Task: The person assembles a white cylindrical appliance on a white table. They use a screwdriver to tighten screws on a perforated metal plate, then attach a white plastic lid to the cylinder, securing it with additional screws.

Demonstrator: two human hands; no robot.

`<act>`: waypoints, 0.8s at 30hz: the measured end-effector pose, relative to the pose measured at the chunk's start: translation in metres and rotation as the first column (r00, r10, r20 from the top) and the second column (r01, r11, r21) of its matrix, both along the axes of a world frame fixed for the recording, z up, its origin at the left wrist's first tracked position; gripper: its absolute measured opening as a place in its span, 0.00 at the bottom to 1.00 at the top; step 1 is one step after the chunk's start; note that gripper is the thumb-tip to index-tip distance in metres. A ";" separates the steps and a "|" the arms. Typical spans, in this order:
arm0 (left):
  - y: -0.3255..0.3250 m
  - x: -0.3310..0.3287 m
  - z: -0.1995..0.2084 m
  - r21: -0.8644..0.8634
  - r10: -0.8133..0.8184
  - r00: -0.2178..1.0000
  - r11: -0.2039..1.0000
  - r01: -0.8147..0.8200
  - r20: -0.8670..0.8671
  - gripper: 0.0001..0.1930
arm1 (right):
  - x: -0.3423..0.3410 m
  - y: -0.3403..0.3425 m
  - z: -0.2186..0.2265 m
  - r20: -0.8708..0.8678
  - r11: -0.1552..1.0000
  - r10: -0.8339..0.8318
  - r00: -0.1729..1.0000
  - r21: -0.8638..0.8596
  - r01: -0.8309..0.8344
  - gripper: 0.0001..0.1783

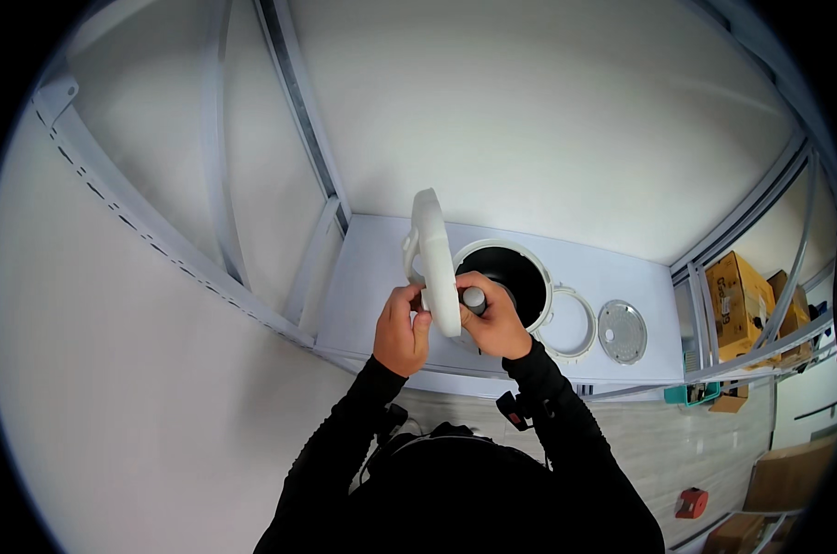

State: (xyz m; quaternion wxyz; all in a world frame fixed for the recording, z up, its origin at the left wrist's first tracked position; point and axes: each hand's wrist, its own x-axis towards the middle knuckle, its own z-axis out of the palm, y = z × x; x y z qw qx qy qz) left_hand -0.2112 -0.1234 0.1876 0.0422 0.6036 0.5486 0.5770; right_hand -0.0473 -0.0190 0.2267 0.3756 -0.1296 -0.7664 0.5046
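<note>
A white rounded cover [430, 242], like a rice cooker lid, is held up on edge between my hands. My left hand [403, 332] pinches its lower part from the left side. On the other side, my right hand [497, 319] is closed around a grey-ended cylinder [475, 298] resembling a screwdriver handle; the far end of it is hidden. Behind the right hand stands a round cooker body with a white rim [543, 268] and a black inside. Beside it lie a white ring [592, 323] and a perforated grey metal disc [623, 332].
These parts sit on a pale table [622, 277] against a white wall, with metal frame posts at both ends. Cardboard boxes [740, 305] stand on a shelf at the right, above a teal bin [682, 395]. A red object [692, 503] is on the floor.
</note>
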 end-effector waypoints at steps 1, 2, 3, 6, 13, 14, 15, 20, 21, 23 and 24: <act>0.000 0.001 0.000 0.004 0.002 1.000 1.000 -0.002 -0.002 0.18 | 0.000 0.000 -0.001 0.003 1.000 0.000 1.000 -0.004 0.000 0.15; -0.001 0.002 0.000 0.008 0.004 1.000 1.000 -0.004 -0.005 0.18 | 0.001 0.000 -0.002 0.006 1.000 0.000 1.000 -0.009 0.000 0.15; -0.001 0.002 0.000 0.008 0.011 1.000 1.000 -0.011 -0.005 0.18 | 0.001 0.000 -0.002 0.008 1.000 0.000 1.000 -0.013 0.000 0.15; -0.002 0.004 -0.004 0.010 0.028 1.000 1.000 -0.028 0.006 0.19 | 0.002 -0.003 -0.001 0.010 1.000 -0.011 1.000 -0.016 0.011 0.15; -0.004 0.010 -0.009 -0.021 0.038 0.996 0.999 -0.036 0.085 0.20 | 0.005 -0.001 0.005 -0.002 0.999 0.027 1.000 0.019 -0.027 0.15; -0.004 0.010 -0.009 -0.020 0.036 0.995 0.999 -0.035 0.091 0.20 | 0.005 -0.002 0.006 0.003 1.000 0.025 1.000 0.013 -0.025 0.15; -0.004 0.011 -0.009 -0.010 0.037 0.994 0.999 -0.036 0.102 0.20 | 0.004 -0.002 0.006 0.007 1.000 0.024 1.000 0.007 -0.024 0.16; -0.002 0.012 -0.011 0.008 0.042 0.989 0.999 -0.043 0.139 0.19 | 0.002 -0.007 -0.002 -0.011 0.997 -0.004 1.000 -0.075 0.003 0.17; -0.003 0.012 -0.011 0.009 0.045 0.989 0.999 -0.047 0.138 0.19 | 0.002 -0.007 -0.002 -0.013 0.996 -0.003 1.000 -0.090 0.002 0.17; -0.003 0.013 -0.009 0.010 0.052 0.990 0.999 -0.054 0.135 0.19 | 0.001 -0.008 -0.003 -0.010 0.996 -0.008 1.000 -0.091 0.007 0.17; -0.004 0.013 -0.008 0.013 0.057 0.990 0.998 -0.060 0.127 0.19 | 0.001 -0.009 -0.003 -0.008 0.996 -0.010 1.000 -0.093 0.009 0.17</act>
